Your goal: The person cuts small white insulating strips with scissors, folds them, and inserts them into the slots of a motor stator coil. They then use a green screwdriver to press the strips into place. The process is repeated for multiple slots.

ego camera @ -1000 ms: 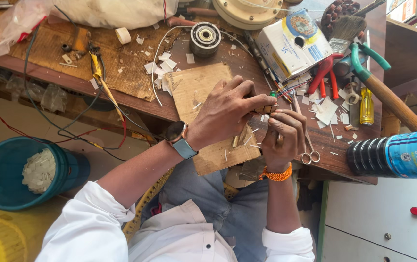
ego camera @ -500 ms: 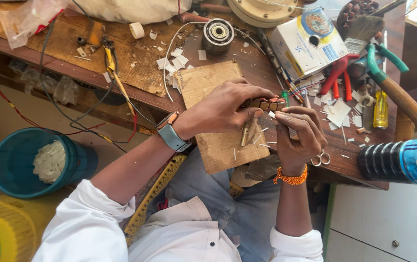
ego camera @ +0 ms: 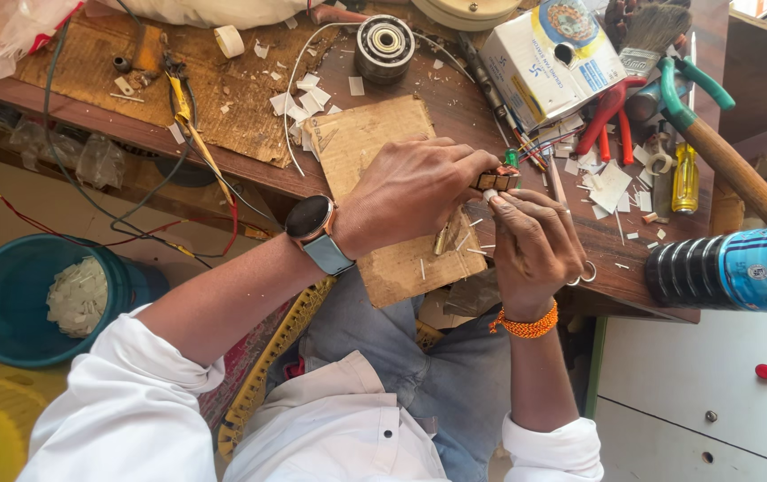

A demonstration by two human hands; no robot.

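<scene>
Head view: nearest the body, the right hand [ego camera: 533,245] pinches a small pale slip at its fingertips against the small copper-wound motor core [ego camera: 497,180], which the left hand [ego camera: 410,192] grips closed just above the bench edge. Both hands hang over the flat brown cardboard sheet [ego camera: 375,143] on the wooden bench [ego camera: 482,107]. Steady work here seems to call for a firm left grip and short, straight pushes. Farther off lie a round black bearing [ego camera: 384,42] and red-handled pliers [ego camera: 611,116].

Left hand [ego camera: 410,192] and right hand [ego camera: 533,245] meet fingertip to fingertip — both curled, forearms converging.
</scene>
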